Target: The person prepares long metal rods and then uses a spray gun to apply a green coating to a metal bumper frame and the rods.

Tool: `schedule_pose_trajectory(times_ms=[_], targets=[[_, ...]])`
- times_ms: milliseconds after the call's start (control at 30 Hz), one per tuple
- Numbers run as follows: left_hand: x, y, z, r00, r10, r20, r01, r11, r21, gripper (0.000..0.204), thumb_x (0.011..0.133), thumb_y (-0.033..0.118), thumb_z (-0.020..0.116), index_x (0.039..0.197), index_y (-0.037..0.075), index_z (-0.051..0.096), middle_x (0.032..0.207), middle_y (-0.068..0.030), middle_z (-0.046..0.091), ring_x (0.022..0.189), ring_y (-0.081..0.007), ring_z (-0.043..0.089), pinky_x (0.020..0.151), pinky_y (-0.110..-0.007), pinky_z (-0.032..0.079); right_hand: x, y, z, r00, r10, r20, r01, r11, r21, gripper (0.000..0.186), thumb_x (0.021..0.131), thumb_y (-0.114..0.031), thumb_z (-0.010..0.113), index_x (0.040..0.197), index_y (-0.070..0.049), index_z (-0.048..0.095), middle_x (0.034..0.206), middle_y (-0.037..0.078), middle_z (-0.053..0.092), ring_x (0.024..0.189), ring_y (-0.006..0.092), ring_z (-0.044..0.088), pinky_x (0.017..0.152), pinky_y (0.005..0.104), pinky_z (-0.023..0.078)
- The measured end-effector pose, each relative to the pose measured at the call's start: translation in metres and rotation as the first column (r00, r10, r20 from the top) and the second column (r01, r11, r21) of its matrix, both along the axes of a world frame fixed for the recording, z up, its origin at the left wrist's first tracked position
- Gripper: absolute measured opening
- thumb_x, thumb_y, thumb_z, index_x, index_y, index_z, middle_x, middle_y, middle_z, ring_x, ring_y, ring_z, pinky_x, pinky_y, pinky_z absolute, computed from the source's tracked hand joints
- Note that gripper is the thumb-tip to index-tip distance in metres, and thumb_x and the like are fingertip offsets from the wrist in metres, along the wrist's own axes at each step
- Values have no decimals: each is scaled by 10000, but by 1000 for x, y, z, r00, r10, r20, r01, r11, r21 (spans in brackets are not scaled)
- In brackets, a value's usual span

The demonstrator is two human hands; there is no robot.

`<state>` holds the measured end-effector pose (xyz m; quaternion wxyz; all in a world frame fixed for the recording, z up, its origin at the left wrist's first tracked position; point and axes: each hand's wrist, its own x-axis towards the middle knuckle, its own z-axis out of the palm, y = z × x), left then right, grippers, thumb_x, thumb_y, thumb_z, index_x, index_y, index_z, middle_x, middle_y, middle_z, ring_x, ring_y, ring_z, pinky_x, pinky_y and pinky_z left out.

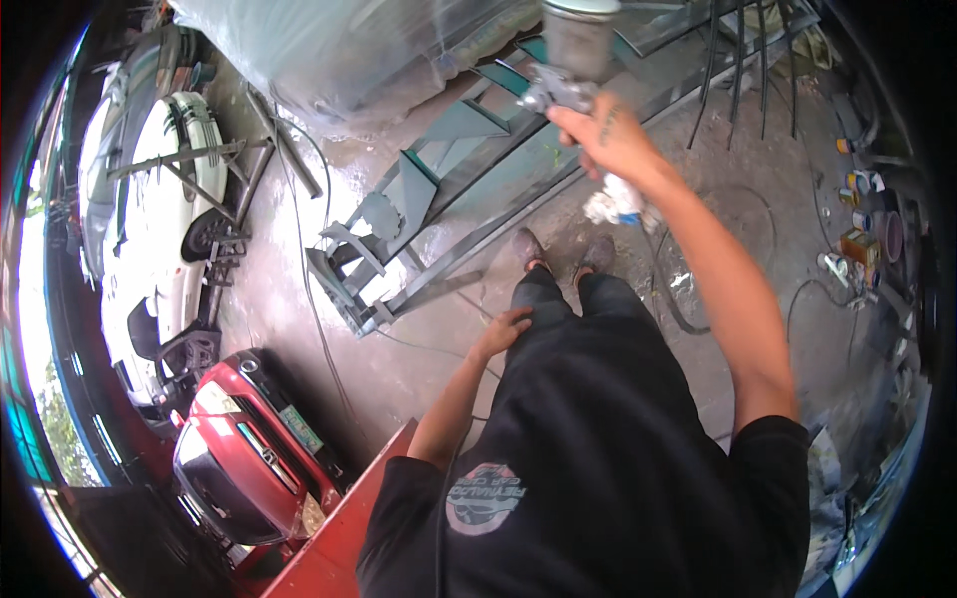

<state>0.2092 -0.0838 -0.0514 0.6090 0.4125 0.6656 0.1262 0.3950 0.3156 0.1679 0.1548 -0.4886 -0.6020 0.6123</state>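
Observation:
My right hand [610, 140] is raised over a long metal frame, its fingers wrapped round a paint spray gun [558, 92]. A grey cup [580, 40] with a pale lid sits on top of the gun. Below the grip, a white rag with a bit of blue [620, 201] hangs where the hose comes down. The metal frame [469, 122], partly coated dark grey, lies slantwise across the floor ahead of my feet. Against my thigh rests my left hand [505, 331], fingers loosely stretched, holding nothing.
A plastic-covered bulk [349, 60] stands beyond the frame. White car [164, 219] and red car [249, 448] are at the left. Thin dark rods [736, 75] hang at the upper right. A hose [688, 324] loops on the floor by my right foot; cans [859, 219] stand farther right.

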Motion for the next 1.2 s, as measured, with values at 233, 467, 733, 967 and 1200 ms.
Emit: schedule_pose_trajectory(times_ms=[233, 467, 733, 967, 1200], targets=[[4, 4, 18, 999, 3, -36, -4, 999, -32, 425, 987, 267, 627, 1348, 44, 633, 1349, -215, 642, 1276, -354, 594, 1095, -409, 445, -60, 12, -4, 997, -44, -61, 49, 995, 88, 465, 908, -402, 669, 820, 54, 643, 677, 112, 660, 471, 196, 609, 438, 321, 502], [0, -3, -2, 1000, -13, -13, 12, 999, -42, 428, 983, 275, 630, 1336, 33, 643, 1312, -224, 663, 1246, -353, 619, 1062, -404, 460, -4, -5, 8, 999, 14, 42, -14, 1000, -1, 473, 899, -380, 652, 811, 84, 628, 649, 149, 664, 464, 249, 641, 509, 390, 545], [-2, 9, -2, 998, -67, -16, 66, 996, -55, 457, 974, 304, 636, 1353, 48, 636, 1324, -222, 657, 1256, -356, 615, 1065, -411, 459, 46, -40, 6, 999, -44, 8, 44, 998, -52, 470, 896, -370, 691, 838, 92, 627, 731, 146, 689, 439, 217, 612, 421, 363, 505], [-1, 0, 3, 999, -29, -39, 28, 999, -29, 462, 971, 301, 637, 1362, 56, 631, 1342, -216, 649, 1255, -356, 614, 1082, -405, 459, -15, -26, 12, 992, -88, -93, 91, 996, 21, 476, 917, -390, 675, 844, 79, 647, 752, 128, 697, 517, 198, 640, 471, 345, 534], [49, 62, 69, 958, 6, 286, -7, 1000, 0, 502, 981, 218, 624, 1448, 55, 544, 1374, -175, 630, 1273, -308, 589, 1092, -391, 445, -55, -67, 22, 990, -26, -135, 21, 999, -36, 478, 924, -395, 674, 904, 83, 680, 769, 108, 700, 525, 175, 635, 460, 328, 527]])
